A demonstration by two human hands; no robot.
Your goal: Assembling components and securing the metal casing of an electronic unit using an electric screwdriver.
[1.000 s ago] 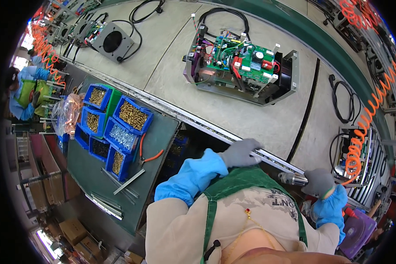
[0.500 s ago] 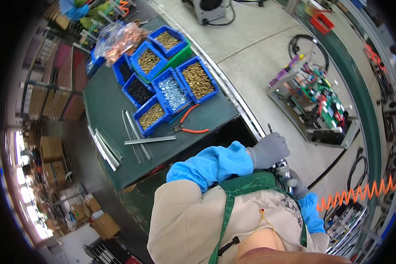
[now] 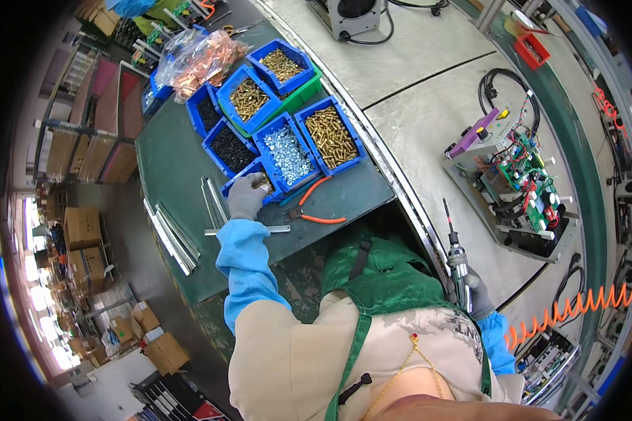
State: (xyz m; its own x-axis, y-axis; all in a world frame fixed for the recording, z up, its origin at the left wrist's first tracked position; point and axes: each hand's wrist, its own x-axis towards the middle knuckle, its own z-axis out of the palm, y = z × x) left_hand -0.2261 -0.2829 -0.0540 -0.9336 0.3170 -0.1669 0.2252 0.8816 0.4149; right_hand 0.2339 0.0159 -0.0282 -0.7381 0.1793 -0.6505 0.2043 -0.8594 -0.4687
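Note:
My left hand [image 3: 246, 197], in a grey glove, reaches over the nearest blue bin [image 3: 277, 198] of small brass-coloured screws. Its fingers curl down into that bin, and what lies between them is hidden. My right hand [image 3: 478, 295], also gloved, is wrapped round a silver power screwdriver [image 3: 458, 261], whose long dark bit points away from me. Just right of the left hand's bin lie orange-handled pliers [image 3: 318, 218]. A bin of silver nuts or washers [image 3: 288, 154] stands behind it, beside a bin of larger brass fasteners [image 3: 331, 138].
An opened device with circuit boards [image 3: 530, 189] stands on the pale line surface to the right. An orange coiled hose [image 3: 576, 309] hangs at lower right. Metal strips [image 3: 170, 235] lie on the green bench [image 3: 163, 151], and a plastic bag of copper-coloured parts [image 3: 202, 67] lies farther back.
My left hand has left the screwdriver's front end and moved left to the small-screw bin. The right hand still holds the screwdriver, now fully visible. The view has shifted slightly.

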